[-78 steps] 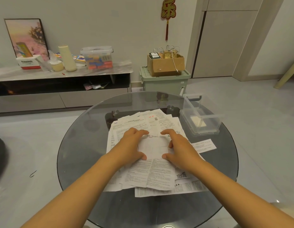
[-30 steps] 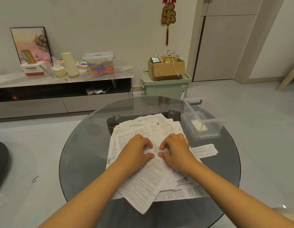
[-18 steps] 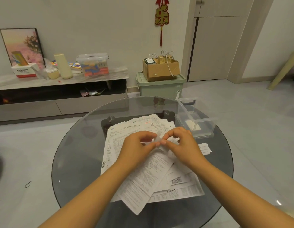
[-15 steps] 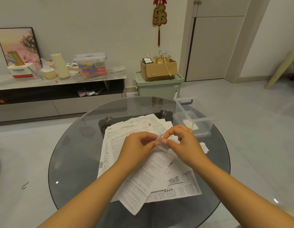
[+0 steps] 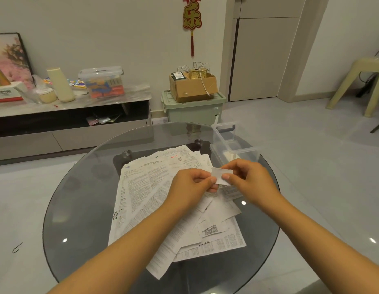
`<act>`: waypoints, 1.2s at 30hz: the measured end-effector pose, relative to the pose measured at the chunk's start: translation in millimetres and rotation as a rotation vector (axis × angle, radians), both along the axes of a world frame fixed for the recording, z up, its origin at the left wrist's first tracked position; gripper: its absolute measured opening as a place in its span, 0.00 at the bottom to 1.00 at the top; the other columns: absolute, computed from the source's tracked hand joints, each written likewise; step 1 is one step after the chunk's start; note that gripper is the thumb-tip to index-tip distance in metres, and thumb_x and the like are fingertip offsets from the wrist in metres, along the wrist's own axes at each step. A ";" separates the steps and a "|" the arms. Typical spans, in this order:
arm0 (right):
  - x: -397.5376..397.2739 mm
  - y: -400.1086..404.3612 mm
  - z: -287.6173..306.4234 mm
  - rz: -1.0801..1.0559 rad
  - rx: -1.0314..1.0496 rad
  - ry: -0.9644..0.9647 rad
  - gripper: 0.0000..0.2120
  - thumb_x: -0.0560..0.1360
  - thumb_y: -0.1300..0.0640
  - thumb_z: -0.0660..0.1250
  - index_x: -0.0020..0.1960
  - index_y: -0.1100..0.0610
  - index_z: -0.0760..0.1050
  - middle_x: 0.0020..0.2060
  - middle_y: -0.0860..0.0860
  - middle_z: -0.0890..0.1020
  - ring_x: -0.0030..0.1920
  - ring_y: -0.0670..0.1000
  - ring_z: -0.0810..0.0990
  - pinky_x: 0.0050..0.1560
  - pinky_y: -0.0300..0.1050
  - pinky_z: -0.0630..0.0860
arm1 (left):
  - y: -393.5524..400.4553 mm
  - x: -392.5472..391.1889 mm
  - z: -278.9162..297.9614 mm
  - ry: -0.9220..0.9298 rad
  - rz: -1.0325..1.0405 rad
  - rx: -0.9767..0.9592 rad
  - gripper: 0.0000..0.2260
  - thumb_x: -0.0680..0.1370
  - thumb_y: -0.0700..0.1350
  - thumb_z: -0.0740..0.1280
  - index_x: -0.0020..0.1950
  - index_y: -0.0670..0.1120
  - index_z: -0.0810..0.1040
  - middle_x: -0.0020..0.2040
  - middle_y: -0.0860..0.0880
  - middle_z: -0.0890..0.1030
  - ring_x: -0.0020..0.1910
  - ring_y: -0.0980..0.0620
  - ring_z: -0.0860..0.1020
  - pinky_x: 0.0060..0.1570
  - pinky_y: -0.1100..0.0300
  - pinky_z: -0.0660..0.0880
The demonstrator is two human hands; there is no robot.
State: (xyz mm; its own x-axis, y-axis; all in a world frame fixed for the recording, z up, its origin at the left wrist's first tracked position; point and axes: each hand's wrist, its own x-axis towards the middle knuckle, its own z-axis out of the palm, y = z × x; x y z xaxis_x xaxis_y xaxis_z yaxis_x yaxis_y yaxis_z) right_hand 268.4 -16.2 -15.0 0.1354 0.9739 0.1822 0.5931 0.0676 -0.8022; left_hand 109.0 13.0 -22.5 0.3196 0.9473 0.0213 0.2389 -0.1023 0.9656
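- Nearest the person, at six o'clock on the glass bench (image 5: 78, 209), a loose pile of printed papers (image 5: 146, 187) fans out.
- Above the pile's centre, the left hand (image 5: 190, 184) and right hand (image 5: 251, 180) each pinch one end of a small white slip (image 5: 220, 174), lifted clear.
- The slip is likely light, limp and easily torn, so it is best gripped gently at its short edges.
- At one o'clock stands a clear plastic box (image 5: 233, 143).

A cardboard box (image 5: 192, 88) of cables sits on a green storage bin (image 5: 192, 111) at upper centre, a red ornament (image 5: 192, 16) hangs above it, a low console (image 5: 99, 134) bearing a lidded tub (image 5: 101, 83) fills the left, and a beige stool (image 5: 367, 66) stands at the right edge.
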 end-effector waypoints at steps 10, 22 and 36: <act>39.1 11.2 -2.3 -0.018 -0.182 -0.268 0.08 0.76 0.57 0.66 0.52 0.50 0.81 0.39 0.46 0.78 0.40 0.44 0.74 0.38 0.35 0.68 | 0.4 30.8 -19.0 0.387 -0.026 0.321 0.10 0.76 0.45 0.68 0.56 0.51 0.77 0.51 0.54 0.77 0.48 0.59 0.76 0.50 0.67 0.71; 29.6 20.4 -40.4 0.004 -0.226 -0.426 0.09 0.76 0.57 0.67 0.55 0.53 0.80 0.47 0.49 0.76 0.48 0.49 0.76 0.47 0.39 0.69 | 6.4 36.7 -32.0 0.604 -0.159 0.271 0.17 0.75 0.44 0.70 0.64 0.47 0.75 0.59 0.50 0.75 0.54 0.54 0.72 0.52 0.66 0.65; 41.7 21.9 -39.3 -0.079 -0.219 -0.450 0.11 0.74 0.53 0.69 0.55 0.48 0.80 0.55 0.51 0.76 0.60 0.52 0.70 0.56 0.44 0.70 | 14.2 48.7 -26.3 0.565 -0.235 0.301 0.12 0.74 0.36 0.69 0.57 0.44 0.80 0.51 0.46 0.80 0.47 0.50 0.76 0.52 0.55 0.74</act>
State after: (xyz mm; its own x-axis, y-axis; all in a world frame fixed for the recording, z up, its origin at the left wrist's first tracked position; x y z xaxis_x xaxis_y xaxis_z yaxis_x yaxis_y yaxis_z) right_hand 310.1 5.8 -54.3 0.1652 0.9857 0.0319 0.8797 -0.1327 -0.4566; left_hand 157.7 27.2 -48.8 0.5553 0.8306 0.0423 0.6370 -0.4575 0.6205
